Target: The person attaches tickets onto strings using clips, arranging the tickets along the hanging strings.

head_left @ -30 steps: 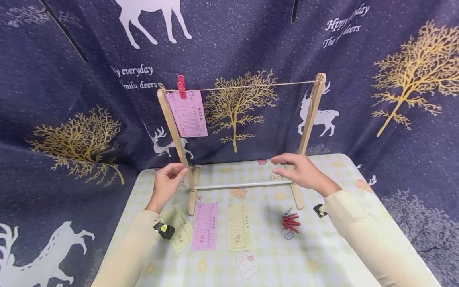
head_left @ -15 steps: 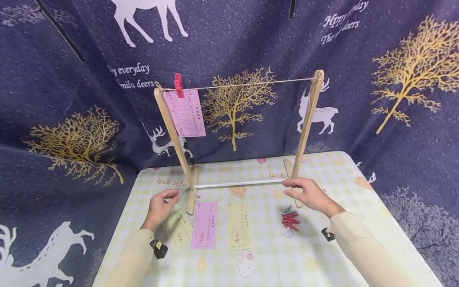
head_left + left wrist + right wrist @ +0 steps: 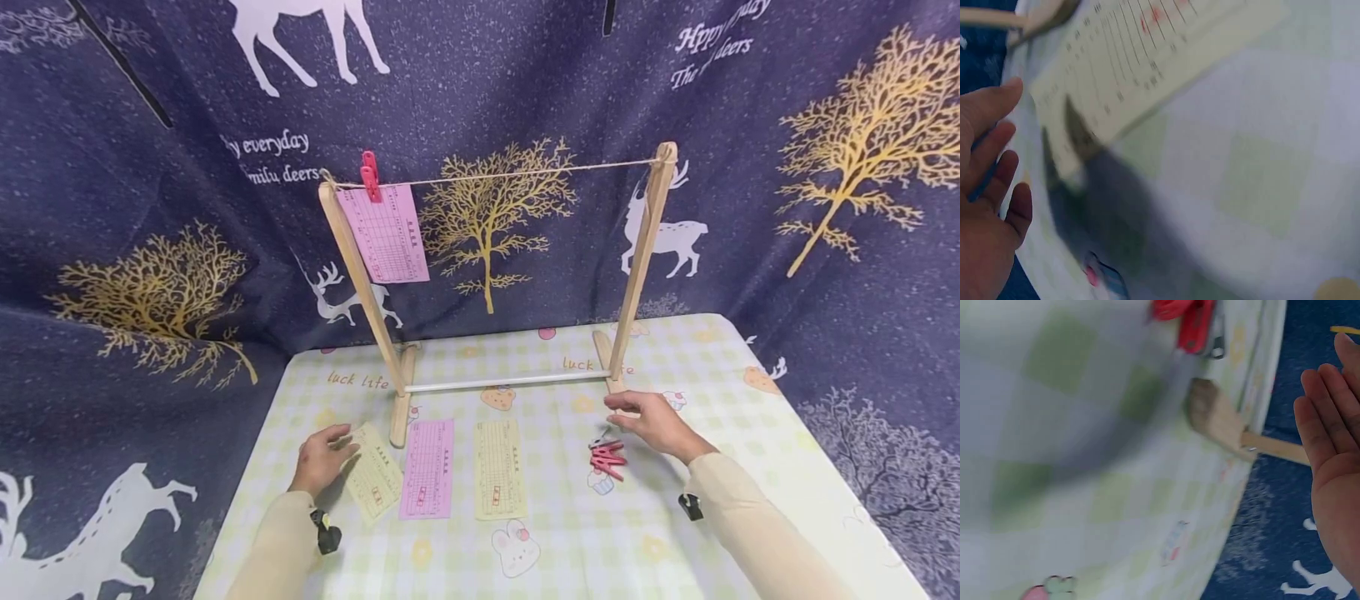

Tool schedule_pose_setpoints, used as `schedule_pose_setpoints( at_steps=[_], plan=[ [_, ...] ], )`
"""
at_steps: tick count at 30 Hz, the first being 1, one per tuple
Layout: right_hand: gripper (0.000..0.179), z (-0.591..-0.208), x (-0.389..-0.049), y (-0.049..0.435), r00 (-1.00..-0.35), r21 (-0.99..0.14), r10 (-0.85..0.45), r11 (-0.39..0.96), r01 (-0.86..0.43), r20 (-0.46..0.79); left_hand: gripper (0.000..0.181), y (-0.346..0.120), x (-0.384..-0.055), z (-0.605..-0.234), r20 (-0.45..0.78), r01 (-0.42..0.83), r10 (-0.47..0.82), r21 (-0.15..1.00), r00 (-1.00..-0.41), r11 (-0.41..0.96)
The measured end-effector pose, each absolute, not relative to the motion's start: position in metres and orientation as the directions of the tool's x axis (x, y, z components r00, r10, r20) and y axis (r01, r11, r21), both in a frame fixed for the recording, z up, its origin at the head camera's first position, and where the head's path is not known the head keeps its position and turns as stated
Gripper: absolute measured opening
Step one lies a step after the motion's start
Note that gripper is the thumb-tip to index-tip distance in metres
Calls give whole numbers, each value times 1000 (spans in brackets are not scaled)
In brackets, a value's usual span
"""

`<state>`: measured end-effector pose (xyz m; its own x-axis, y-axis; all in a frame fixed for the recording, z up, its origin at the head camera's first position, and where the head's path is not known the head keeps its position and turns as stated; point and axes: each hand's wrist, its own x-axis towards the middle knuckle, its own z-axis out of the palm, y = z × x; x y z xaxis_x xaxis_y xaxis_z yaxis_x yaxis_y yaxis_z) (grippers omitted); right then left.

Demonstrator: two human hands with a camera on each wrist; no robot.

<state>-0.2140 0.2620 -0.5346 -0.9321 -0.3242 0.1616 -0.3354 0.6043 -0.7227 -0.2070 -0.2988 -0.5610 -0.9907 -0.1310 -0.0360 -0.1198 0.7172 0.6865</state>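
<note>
My left hand hovers beside the tilted yellow slip, fingers loosely bent and holding nothing. In the left wrist view its shadow falls across that slip's end. A pink slip and another yellow slip lie to the right on the cloth. My right hand, also holding nothing, is just above and right of a small heap of red clothespins, with a grey one among them. Another pink slip hangs from the string, clipped by a red clothespin.
A wooden frame, with a left post, a right post and a white crossbar, stands at the back of the table. The checked tablecloth covers the tabletop. A dark blue patterned curtain hangs behind.
Both hands have come down from beside the frame's posts, the left toward the tilted yellow slip, the right toward the clothespins. The slips and the hanging clothespin stay as they were.
</note>
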Motion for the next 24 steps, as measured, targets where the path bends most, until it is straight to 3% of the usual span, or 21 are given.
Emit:
schedule_pose_setpoints(
  at_steps=[14, 24],
  plan=[
    [35, -568, -214, 275, -947, -732, -321, 637, -241, 32, 46, -317, -202, -578, -101, -218, -203, 665, -974, 714],
    [31, -579, -218, 276, -936, -681, -352, 682, -265, 12, 44, -316, -206, -578, -136, -264, -234, 663, -963, 700]
  ],
)
